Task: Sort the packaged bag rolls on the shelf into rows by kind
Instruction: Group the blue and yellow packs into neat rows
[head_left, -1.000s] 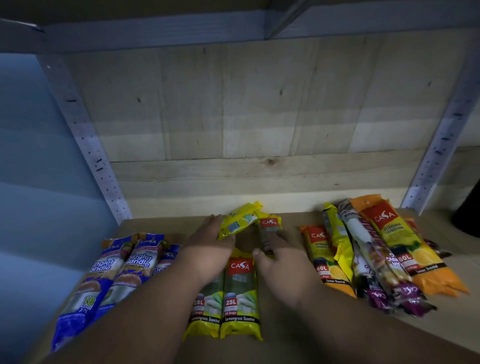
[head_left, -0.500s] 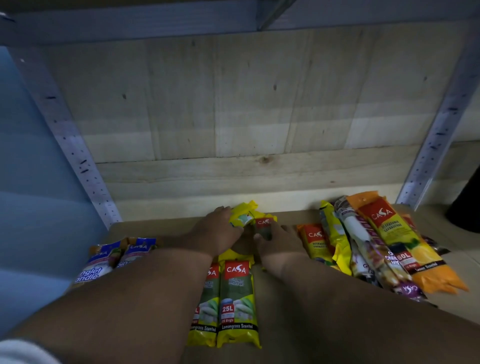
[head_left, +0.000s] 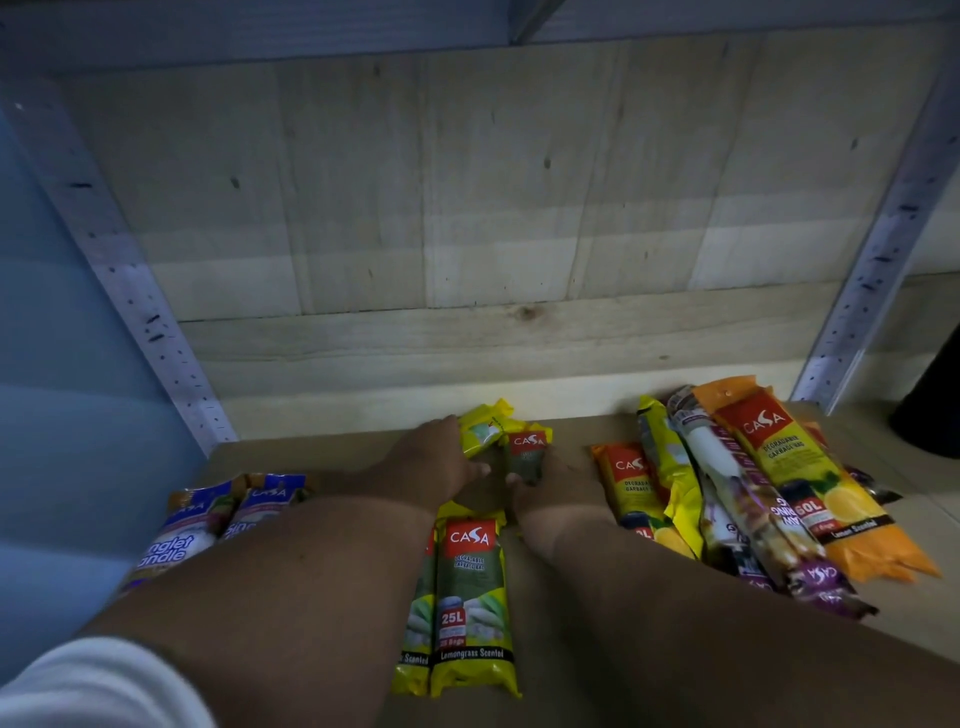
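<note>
On the wooden shelf (head_left: 332, 457), my left hand (head_left: 434, 462) grips a crumpled yellow pack (head_left: 485, 428) near the back wall. Beside it, my right hand (head_left: 553, 486) holds a green-and-yellow Casa pack (head_left: 527, 452) that lies flat; my thumb is on its near end. Two green-and-yellow 25L lemongrass packs (head_left: 470, 597) lie side by side in front of my hands. Two blue singlet-handle packs (head_left: 195, 525) lie at the left, partly hidden by my left forearm. At the right sits a mixed pile: orange lemon packs (head_left: 810, 478), a yellow pack (head_left: 670, 467) and a purple-ended pack (head_left: 748, 514).
A pale wooden back wall (head_left: 467, 234) closes the shelf. Perforated metal uprights stand at the left (head_left: 140, 306) and right (head_left: 872, 260). A dark object (head_left: 930, 400) stands beyond the right upright. Bare board shows between the blue packs and the middle row.
Both hands have reached farther back, carrying the yellow pack and the green-and-yellow pack toward the back wall. My left forearm now covers more of the blue packs.
</note>
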